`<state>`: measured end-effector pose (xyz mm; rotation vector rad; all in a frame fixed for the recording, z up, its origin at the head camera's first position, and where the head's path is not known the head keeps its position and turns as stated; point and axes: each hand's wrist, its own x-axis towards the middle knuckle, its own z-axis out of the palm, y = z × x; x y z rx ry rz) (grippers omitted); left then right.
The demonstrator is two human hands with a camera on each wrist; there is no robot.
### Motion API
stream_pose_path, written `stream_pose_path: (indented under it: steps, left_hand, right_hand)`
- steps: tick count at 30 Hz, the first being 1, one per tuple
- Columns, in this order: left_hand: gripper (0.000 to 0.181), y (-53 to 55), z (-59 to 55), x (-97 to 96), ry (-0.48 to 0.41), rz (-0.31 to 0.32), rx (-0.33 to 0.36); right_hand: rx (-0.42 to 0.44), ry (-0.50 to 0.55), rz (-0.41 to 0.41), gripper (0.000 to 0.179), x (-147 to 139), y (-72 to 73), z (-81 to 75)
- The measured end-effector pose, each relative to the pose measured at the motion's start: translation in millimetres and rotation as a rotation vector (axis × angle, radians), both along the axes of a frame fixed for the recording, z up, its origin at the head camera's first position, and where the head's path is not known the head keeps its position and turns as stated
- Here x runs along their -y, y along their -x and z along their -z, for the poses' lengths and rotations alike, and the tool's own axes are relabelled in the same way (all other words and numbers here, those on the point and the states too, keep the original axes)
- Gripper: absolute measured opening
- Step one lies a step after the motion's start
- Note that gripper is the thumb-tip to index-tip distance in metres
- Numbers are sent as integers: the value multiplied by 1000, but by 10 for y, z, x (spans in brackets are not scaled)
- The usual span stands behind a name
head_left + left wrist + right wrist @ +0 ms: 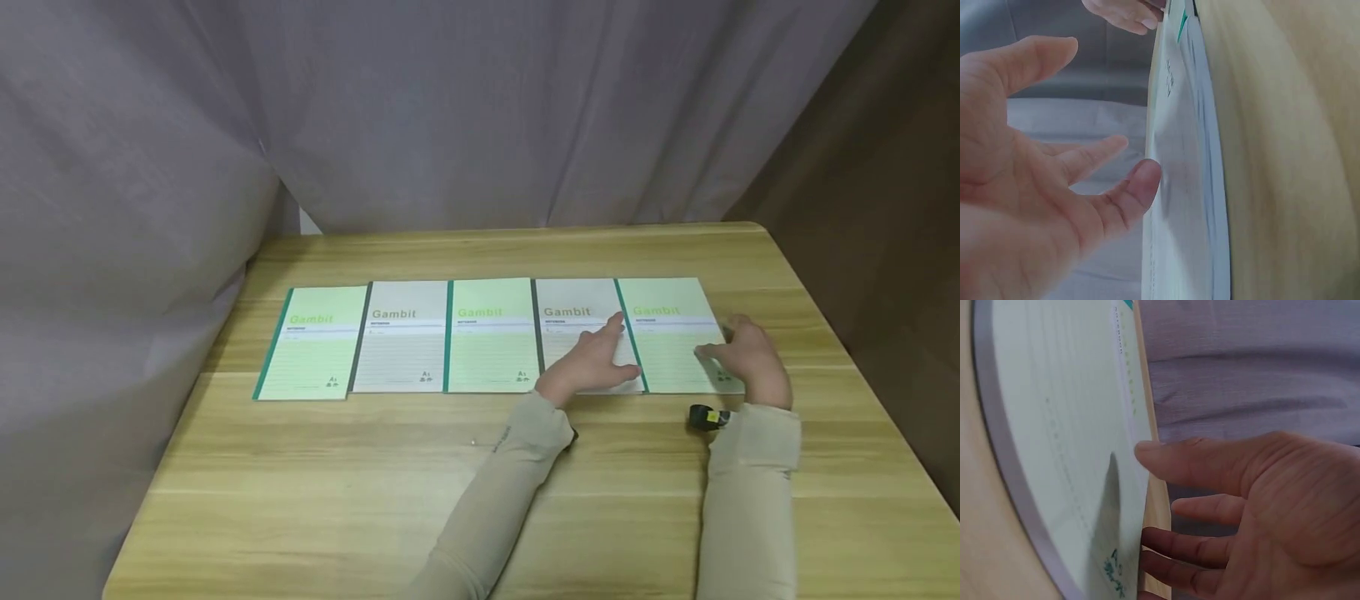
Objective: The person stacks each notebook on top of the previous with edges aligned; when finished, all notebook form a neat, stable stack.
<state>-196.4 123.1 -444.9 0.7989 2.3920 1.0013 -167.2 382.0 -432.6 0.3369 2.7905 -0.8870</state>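
Several Gambit notebooks lie side by side in a row, with pale green and whitish covers alternating. My left hand (pixel 588 360) is over the whitish notebook (pixel 573 296) second from the right, its fingers spread toward the green spine beside it. In the left wrist view its thumb and fingers stand apart, with nothing between them. At the right end lies a pale green notebook (pixel 663 362). My right hand (pixel 752 362) is at this notebook's right edge, thumb over the cover and fingers extended along the side, as the right wrist view shows.
To the left lie another green notebook (pixel 491 358), a whitish notebook (pixel 401 358) and a leftmost green notebook (pixel 311 350), set slightly lower. All lie on a wooden table (pixel 300 500). Grey curtains (pixel 420 108) hang behind and to the left of it.
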Motion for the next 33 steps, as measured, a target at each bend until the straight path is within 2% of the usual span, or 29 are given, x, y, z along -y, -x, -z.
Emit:
stream_pose_path:
  steps: [6,13,18,25,33]
  left_hand:
    - [90,-39,-12,-54,12,48,23]
    - [93,-55,-8,-93,55,43,37]
    - [91,-67,3,-115,55,39,59]
    - [88,-118,8,-155,59,52,89]
    - [82,-122,39,-198,-16,43,124]
  right_hand:
    - [33,17,28,82,3,1,22]
    - [29,44,41,75,9,25,44]
    - [30,68,80,71,39,32,50]
    - [66,72,86,69,18,0,26]
    - [107,45,113,69,-19,-26,24]
